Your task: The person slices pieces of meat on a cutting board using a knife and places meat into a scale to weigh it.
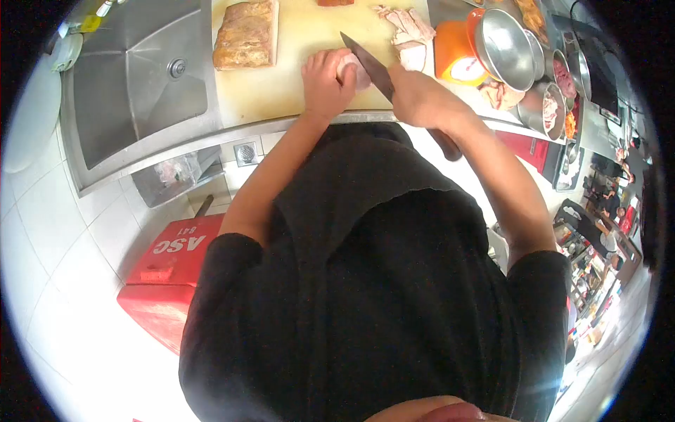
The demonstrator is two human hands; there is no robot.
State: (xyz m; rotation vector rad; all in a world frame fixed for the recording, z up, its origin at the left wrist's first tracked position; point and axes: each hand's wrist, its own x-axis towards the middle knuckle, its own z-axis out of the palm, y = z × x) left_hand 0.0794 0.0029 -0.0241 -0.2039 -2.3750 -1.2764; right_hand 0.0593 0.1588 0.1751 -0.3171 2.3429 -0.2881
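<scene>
My right hand (427,100) grips a large kitchen knife (371,65) by its handle, the blade pointing up and to the left. The blade lies close against a pale piece of meat (361,76) on the cutting board (281,91). Curled over that piece, my left hand (328,83) presses it down from the left side. A big browned slab of meat (246,35) rests on the board at the left. Beyond the knife sits a heap of sliced meat (408,28). Part of another reddish piece (334,2) shows at the top edge.
A steel sink (140,77) is left of the board. To the right stand an orange kitchen scale (453,56), a metal bowl (505,49) and several bowls of food. A red cooler box (165,274) is on the floor at left. People appear far right.
</scene>
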